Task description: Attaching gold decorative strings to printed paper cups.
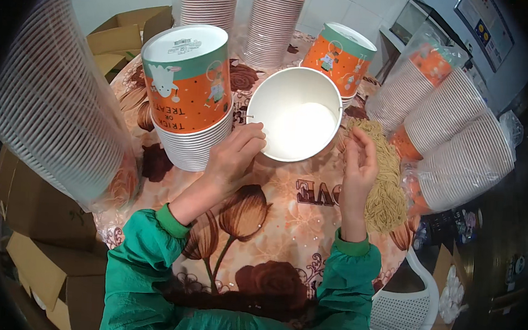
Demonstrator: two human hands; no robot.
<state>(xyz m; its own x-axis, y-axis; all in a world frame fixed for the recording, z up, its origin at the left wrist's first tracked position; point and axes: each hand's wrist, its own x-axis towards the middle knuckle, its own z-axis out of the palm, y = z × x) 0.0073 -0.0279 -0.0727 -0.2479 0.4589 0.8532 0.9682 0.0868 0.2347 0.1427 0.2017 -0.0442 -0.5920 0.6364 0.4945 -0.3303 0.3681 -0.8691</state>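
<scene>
A round paper bucket (303,120) with a white inside lies tilted in front of me, its mouth facing me. My left hand (236,152) is closed at the bucket's left rim, fingertips pressed against it. Just above those fingertips, a short end of cord (250,117) sticks out of the bucket's side. To the right of the bucket my right hand (361,159) is raised, fingers apart, with nothing visible in it. Right beside that hand lies a bundle of tan cord (384,190).
A stack of upturned orange and green buckets (187,94) stands left, another (342,58) behind. Bagged bucket stacks (62,104) rise at far left and at the right (458,159). Cardboard boxes (55,213) sit left; a white plastic chair (406,313) is lower right. A flowered cloth (296,239) covers the table.
</scene>
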